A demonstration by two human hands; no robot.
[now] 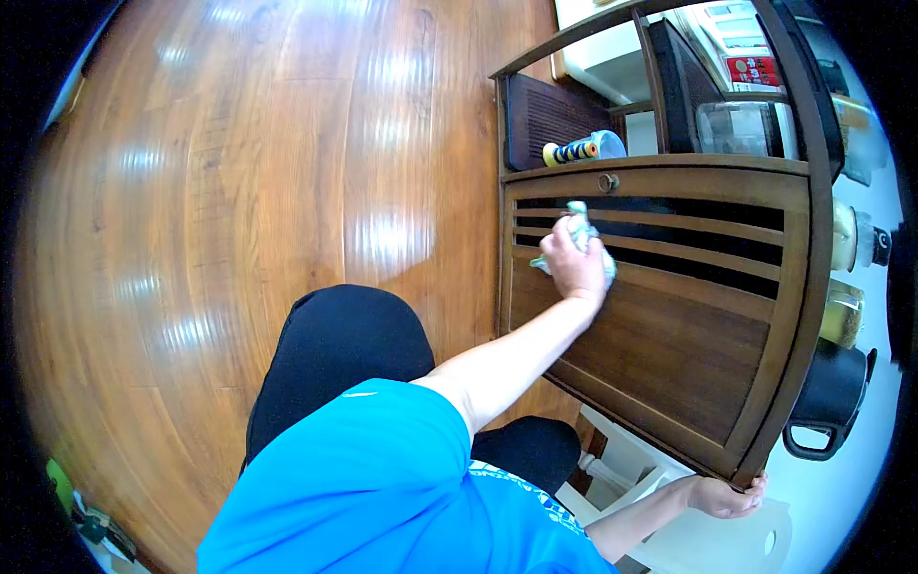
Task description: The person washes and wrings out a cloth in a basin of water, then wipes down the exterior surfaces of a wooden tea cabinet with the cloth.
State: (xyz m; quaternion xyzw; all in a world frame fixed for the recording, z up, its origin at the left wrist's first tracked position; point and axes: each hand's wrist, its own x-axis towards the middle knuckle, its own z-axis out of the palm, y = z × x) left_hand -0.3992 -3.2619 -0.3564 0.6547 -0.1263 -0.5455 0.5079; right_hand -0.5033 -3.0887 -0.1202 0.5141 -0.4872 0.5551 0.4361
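Observation:
A brown wooden cabinet (669,354) with a slatted front panel stands at the right, turned sideways in the view. My left hand (579,268) is closed round a crumpled white and green cloth (606,263), which lies against the slats below a round knob (608,182). At the cabinet's lower right corner, my right hand (727,497) has its fingers curled at the edge; part of its grip is hidden.
A striped handle with a clear blue cup (609,145) rests in the upper compartment. Jars (841,314) and a black pot (827,400) stand along the cabinet's far side. A white chair (727,540) is near my right arm, and wooden floor (239,191) spreads left.

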